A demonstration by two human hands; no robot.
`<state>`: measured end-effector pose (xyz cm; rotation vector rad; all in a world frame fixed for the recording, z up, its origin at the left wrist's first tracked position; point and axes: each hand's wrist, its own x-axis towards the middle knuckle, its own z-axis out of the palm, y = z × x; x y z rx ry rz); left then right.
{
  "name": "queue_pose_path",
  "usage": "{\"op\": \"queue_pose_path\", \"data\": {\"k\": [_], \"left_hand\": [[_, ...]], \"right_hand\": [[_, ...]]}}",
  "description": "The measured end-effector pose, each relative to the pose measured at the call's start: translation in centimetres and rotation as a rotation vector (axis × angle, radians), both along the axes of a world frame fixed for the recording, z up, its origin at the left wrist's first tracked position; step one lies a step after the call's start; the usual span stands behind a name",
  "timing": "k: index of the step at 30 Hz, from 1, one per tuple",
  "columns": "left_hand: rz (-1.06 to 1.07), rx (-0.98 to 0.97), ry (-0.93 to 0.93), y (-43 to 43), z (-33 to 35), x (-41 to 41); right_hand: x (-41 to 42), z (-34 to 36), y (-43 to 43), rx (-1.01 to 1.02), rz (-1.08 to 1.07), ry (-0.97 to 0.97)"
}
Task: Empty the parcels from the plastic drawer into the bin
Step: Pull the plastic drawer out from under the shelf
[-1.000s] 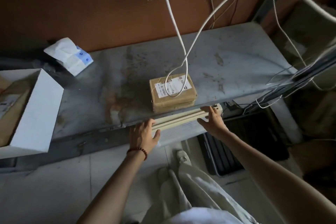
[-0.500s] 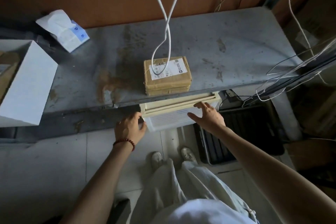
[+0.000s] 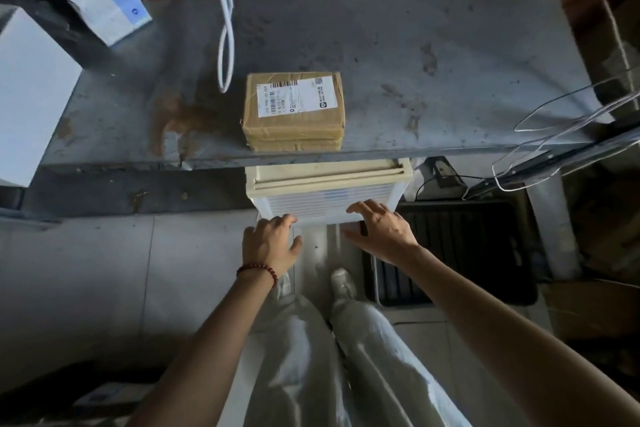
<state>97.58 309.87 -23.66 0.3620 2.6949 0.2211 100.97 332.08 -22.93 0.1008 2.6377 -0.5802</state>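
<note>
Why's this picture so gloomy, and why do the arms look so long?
Head view: light weak and uneven, brightest on the tabletop and plastic drawer, the floor at lower left nearly black; the wide-angle lens stretches whatever nears the frame's edges, the forearms included.

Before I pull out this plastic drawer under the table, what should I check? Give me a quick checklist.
1. Both hands on the plastic drawer: ok; left hand and right hand touch its front's lower edge.
2. Firm hold: cannot tell; left fingertips are hidden.
3. Anything inside to empty: cannot tell; the front hides it.
4. White bin nearby: ok; at the table's left end.
5. Hanging cable clear of hands: ok; it dangles above the tabletop.
6. Stacked parcels at the table edge: ok; apart from both hands.
</note>
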Motion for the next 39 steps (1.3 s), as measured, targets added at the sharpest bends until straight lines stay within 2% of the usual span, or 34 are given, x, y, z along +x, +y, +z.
{"op": "queue_pose_path", "data": {"k": [4,7,9,13,17,20,22,25,30,34,39], "left_hand": [[-0.006,0.005,0.049,0.4,-5.3,-1.9],[-0.005,0.052,0.064,0.2,-10.7,-3.3],[-0.036,0.008,0.073,-0.3,-15.1,-3.5],[-0.057,-0.119,0.023,-2.1,-23.6,-2.8],[-0.064,-0.121,0.007,-3.5,-31.0,-2.9],[-0.076,-0.133,-0.006,-4.1,-36.3,-3.6],[-0.078,-0.151,-0.018,-4.6,-39.5,-4.0],[-0.056,-0.161,0.001,-5.5,-43.8,-4.1],[-0.017,-0.182,0.001,-6.1,-49.2,-3.2],[0.0,-0.169,-0.001,-6.4,-50.6,-2.9],[0.126,-0.138,-0.013,-7.5,-49.8,-1.9]], "right_hand": [[-1.5,-6.0,0.6,-0.002,-0.029,0.057],[-2.7,-11.7,1.0,-0.095,-0.1,0.054],[-2.8,-16.4,1.0,-0.161,-0.122,0.011],[-1.6,-25.5,1.0,-0.024,-0.085,0.027],[-0.7,-33.2,1.4,0.043,-0.043,0.012],[0.0,-38.4,1.3,0.044,-0.095,-0.038],[0.3,-41.3,1.1,0.072,-0.104,0.019],[0.4,-44.9,1.0,0.094,-0.096,0.08],[0.1,-49.4,0.8,0.015,-0.177,0.004],[0.2,-50.7,0.7,0.001,-0.202,0.072],[0.4,-50.4,0.3,-0.104,-0.272,0.03]]}}
